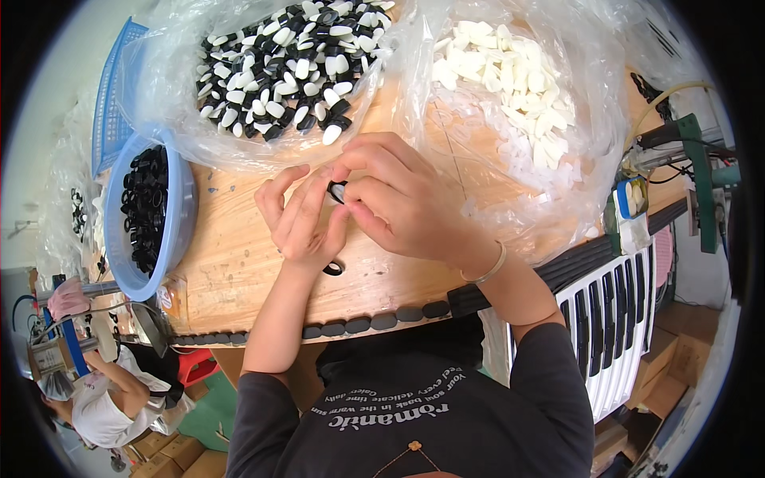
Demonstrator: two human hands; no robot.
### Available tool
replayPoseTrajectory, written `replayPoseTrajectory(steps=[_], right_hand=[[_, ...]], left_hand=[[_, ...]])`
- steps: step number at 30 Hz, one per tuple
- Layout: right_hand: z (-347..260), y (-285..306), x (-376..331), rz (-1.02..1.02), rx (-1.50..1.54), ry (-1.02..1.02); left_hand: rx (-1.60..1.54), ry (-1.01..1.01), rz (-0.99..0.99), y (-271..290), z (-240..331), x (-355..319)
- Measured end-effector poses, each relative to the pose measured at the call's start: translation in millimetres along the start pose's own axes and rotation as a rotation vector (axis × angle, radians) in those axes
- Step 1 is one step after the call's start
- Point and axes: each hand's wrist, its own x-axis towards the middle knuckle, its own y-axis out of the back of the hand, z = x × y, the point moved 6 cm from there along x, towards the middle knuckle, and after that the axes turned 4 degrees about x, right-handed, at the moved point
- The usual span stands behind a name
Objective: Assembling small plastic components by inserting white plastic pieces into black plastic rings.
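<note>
Between the fingertips of both hands is a small black oval ring-like part (338,191) with a pale piece inside it. My left hand (303,219) pinches it from the left with thumb and fingers. From the other side, the thumb and fingers of my right hand (406,195) grip the same part and cover some of it. Just below my left hand, a loose black ring (334,268) lies on the wooden table (227,263). Beyond my hands, a heap of black-and-white oval pieces (279,72) rests on clear plastic.
White oval pieces (510,68) lie on a plastic bag at the far right. A blue basin (187,215) of black parts stands at left, near a blue basket (111,95). Black pads (358,325) line the near table edge. Another person (107,398) sits at lower left.
</note>
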Motion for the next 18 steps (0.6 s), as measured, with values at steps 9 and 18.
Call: replayPoseTrajectory(steps=[9, 18], right_hand=[[1.9, 11.3, 4.7, 0.034, -0.060, 0.032], [-10.0, 11.0, -1.6, 0.062, -0.256, 0.218]], left_hand=[[0.022, -0.046, -0.014, 0.5, 2.4, 1.1], [0.073, -0.070, -0.026, -0.1, 7.4, 0.5]])
